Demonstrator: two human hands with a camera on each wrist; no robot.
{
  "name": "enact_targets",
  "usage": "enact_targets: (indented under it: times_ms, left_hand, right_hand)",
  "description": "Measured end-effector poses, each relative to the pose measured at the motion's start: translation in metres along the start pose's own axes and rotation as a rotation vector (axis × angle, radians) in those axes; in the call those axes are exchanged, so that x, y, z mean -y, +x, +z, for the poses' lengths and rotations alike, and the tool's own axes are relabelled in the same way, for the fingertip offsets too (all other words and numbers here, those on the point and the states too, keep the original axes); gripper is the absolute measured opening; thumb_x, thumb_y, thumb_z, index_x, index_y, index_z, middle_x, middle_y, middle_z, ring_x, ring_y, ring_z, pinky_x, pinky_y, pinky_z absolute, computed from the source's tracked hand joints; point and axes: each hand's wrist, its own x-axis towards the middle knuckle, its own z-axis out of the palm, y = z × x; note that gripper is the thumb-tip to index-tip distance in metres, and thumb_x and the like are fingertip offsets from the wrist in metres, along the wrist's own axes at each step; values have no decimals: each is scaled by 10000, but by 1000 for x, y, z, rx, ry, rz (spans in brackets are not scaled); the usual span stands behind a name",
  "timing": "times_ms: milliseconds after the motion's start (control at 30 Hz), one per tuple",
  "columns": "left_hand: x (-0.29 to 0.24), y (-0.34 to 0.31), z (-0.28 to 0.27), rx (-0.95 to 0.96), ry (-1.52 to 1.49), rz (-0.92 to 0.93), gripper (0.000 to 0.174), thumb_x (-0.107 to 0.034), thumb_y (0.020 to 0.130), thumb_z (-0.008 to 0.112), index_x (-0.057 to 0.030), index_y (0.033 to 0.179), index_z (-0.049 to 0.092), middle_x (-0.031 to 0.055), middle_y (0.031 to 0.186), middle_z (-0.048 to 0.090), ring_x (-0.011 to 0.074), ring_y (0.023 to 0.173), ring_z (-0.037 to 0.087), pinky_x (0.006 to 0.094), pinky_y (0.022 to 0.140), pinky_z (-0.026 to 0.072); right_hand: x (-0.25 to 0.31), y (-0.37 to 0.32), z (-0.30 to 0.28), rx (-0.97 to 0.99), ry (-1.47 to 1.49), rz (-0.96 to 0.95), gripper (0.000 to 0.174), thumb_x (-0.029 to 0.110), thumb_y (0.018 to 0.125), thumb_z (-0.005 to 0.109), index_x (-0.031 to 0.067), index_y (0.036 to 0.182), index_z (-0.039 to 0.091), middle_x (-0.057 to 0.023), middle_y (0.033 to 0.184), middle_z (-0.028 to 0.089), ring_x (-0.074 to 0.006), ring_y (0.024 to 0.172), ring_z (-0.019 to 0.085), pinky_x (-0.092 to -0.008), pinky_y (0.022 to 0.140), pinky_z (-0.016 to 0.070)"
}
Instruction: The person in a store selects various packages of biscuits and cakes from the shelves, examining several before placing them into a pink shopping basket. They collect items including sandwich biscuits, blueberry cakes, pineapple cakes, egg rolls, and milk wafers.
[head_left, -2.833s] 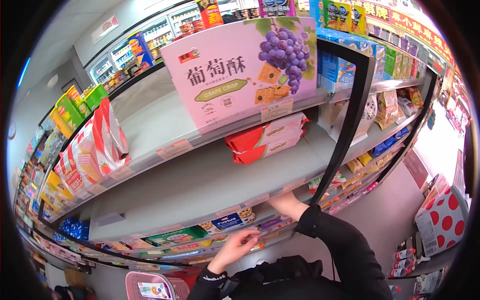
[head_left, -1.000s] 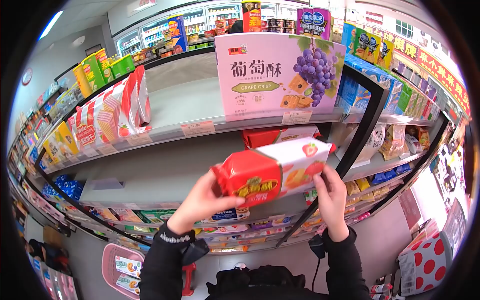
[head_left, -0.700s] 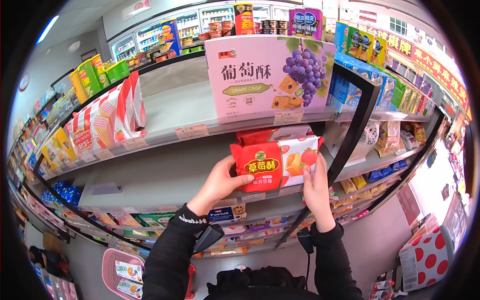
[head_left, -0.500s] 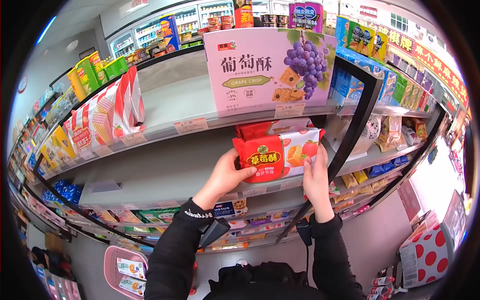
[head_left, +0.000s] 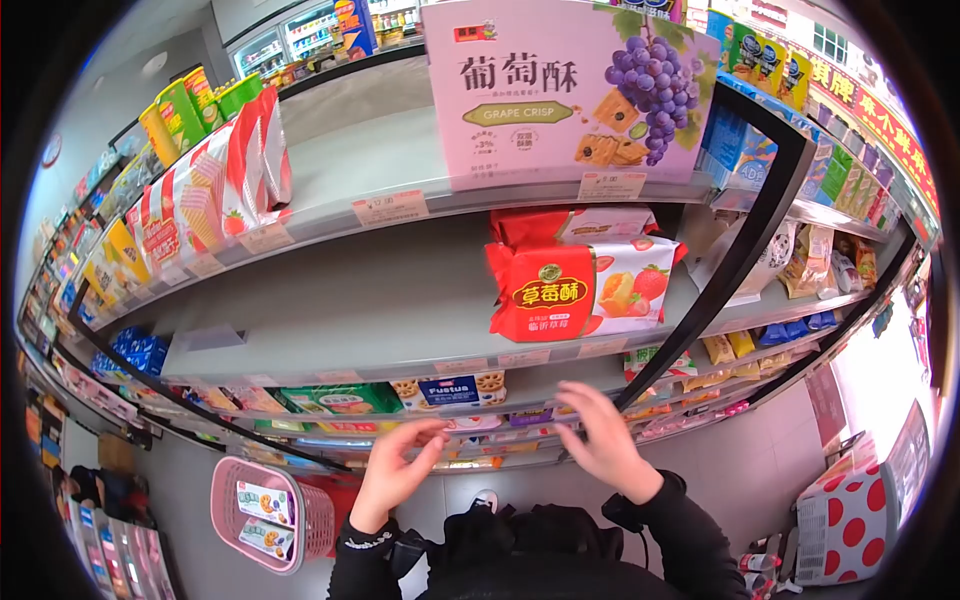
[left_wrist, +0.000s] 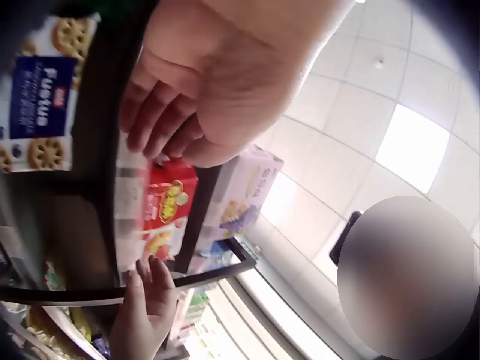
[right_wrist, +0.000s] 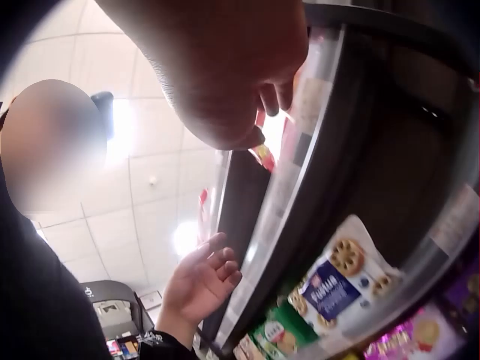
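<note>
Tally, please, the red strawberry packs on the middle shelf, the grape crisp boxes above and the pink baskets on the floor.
Red strawberry packs: 2, one in front, one behind
Grape crisp box: 1
Pink basket: 1
Total: 4

The head camera faces the shelves (head_left: 330, 330) from standing distance, wide and tilted slightly down. Each wrist camera sits tight beneath its own palm, aimed upward. The left wrist view catches the right hand (left_wrist: 146, 307), the right wrist view the left hand (right_wrist: 199, 289). All three views share the blue biscuit box (head_left: 448, 388).
</note>
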Motion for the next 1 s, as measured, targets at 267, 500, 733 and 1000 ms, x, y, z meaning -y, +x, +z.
enact_targets:
  times_ms: [267, 500, 733, 1000]
  left_hand:
    - [78, -3, -6, -439, 297, -6, 570, -31, 759, 546, 17, 1268, 294, 192, 1203, 416, 246, 1007, 501, 309, 797, 460]
    - [87, 25, 4, -399, 249, -27, 625, -98, 742, 563, 61, 1271, 272, 245, 1188, 430, 331, 1107, 439, 345, 901, 372]
    - [70, 15, 12, -306, 84, 22, 411, -128, 767, 611, 34, 1089, 413, 150, 1065, 512, 227, 1048, 499, 325, 867, 403]
    - [42, -51, -21, -163, -276, -44, 309, 34, 739, 624, 4, 992, 450, 109, 1087, 489, 181, 1041, 493, 307, 895, 404]
  right_hand:
    - [-60, 30, 102, 251, 420, 348, 604, 193, 694, 689, -43, 1165, 394, -187, 1113, 494, -256, 1038, 489, -329, 880, 383]
    - [-70, 54, 114, 433, 644, 565, 463, 103, 697, 685, -22, 1086, 467, -84, 1015, 554, -144, 912, 539, -273, 779, 441]
    - [-47, 42, 66, 225, 814, 605, 370, 147, 749, 654, -27, 1044, 515, -76, 979, 579, -127, 892, 542, -267, 779, 436]
    - [17, 8, 24, 498, 798, 517, 472, 154, 710, 703, -15, 1103, 501, -95, 1063, 549, -145, 978, 522, -286, 854, 411]
